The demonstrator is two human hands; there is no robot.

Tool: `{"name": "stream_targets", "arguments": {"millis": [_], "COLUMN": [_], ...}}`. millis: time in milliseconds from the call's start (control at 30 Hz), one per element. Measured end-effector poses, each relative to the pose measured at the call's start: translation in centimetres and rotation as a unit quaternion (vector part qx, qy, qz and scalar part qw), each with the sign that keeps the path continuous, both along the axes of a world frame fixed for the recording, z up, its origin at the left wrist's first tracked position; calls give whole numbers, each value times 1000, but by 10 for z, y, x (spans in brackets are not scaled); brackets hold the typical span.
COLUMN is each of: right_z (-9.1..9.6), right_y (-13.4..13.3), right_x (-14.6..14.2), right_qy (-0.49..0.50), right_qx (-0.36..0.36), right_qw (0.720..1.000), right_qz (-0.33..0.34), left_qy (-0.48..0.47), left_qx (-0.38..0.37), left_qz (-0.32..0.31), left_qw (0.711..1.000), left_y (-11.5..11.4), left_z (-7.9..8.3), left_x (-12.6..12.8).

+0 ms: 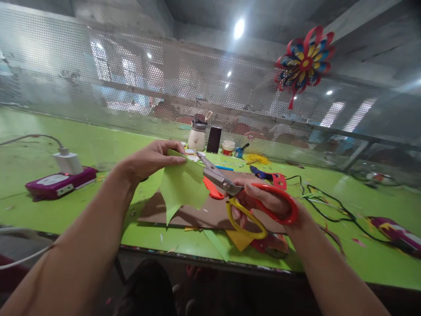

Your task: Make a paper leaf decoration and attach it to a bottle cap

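Observation:
My left hand [151, 159] pinches the top edge of a light green paper piece [183, 184] and holds it above the table. My right hand [263, 202] grips scissors [230, 186] with one red and one yellow handle loop. Their metal blades point up and left and meet the paper's right edge. A brown cardboard sheet [204, 215] lies under both on the green table [98, 153]. Yellow and green paper scraps [238, 239] rest near the front edge.
A purple device with a white charger [61, 180] sits at the left. A white jar [197, 137], a dark phone [214, 139], small pots and cables [329, 204] lie farther back and right. A perforated metal screen [131, 87] carries a paper pinwheel [304, 61].

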State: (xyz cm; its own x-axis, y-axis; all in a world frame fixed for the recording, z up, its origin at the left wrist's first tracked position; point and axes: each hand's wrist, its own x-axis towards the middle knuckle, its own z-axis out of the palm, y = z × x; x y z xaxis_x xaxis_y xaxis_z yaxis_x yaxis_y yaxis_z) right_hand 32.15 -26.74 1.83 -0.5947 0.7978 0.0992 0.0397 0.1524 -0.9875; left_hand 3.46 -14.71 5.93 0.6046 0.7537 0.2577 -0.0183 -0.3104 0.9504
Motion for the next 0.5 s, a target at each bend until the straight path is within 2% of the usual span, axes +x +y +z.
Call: {"name": "stream_targets", "arguments": {"millis": [233, 500], "right_z": [-3, -1], "right_y": [7, 8], "right_x": [4, 3], "right_qy": [28, 30], "right_qx": [-49, -64], "right_qw": [998, 997], "right_qz": [33, 22], "left_qy": [4, 10], "left_qx": [35, 39], "left_qz": [-16, -20], "left_qw": [999, 999], "left_y": [4, 6], "left_z": [-3, -4], "left_x": [-2, -3]}}
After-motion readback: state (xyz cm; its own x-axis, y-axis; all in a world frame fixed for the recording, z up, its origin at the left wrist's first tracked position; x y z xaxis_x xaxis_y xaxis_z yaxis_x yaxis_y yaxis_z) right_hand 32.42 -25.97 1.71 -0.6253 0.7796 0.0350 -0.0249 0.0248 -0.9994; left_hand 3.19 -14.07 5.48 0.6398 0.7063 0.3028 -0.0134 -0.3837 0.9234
